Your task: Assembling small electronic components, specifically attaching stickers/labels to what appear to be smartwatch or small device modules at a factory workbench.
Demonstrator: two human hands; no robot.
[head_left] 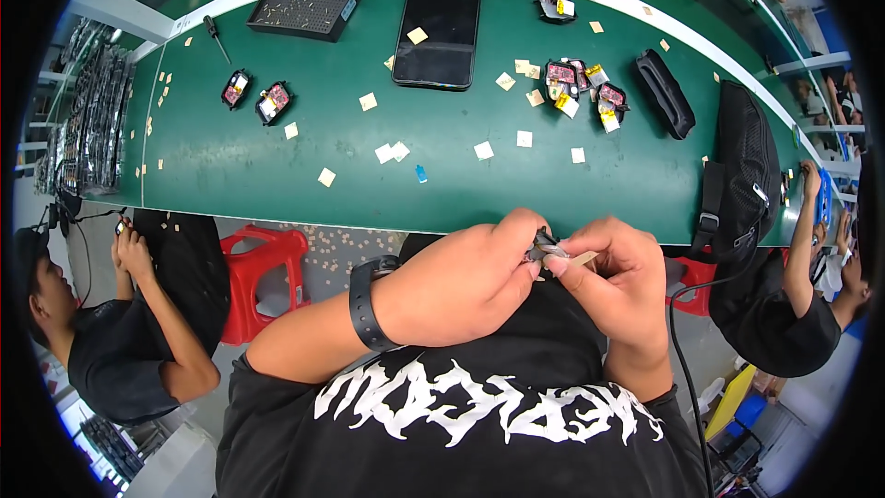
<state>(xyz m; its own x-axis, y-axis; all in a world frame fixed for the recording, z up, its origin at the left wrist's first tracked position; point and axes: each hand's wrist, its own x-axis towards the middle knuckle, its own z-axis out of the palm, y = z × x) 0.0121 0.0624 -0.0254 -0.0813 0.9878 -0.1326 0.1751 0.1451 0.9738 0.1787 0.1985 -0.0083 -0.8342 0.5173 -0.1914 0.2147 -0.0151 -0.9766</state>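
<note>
Close to my chest, just off the table's near edge, both hands meet. My left hand, with a black watch band on its wrist, is closed round a small dark electronic device, mostly hidden by the fingers. Thumb and forefinger of my right hand are pinched together against the device's right side. A small beige strip sticks out between those fingers. Beyond them on the green table lie square beige paper pieces and a small blue tab.
On the green table are a phone, a black tray of tiny parts, a screwdriver, opened small devices, a black case and a black bag. People sit left and right; a red stool stands left.
</note>
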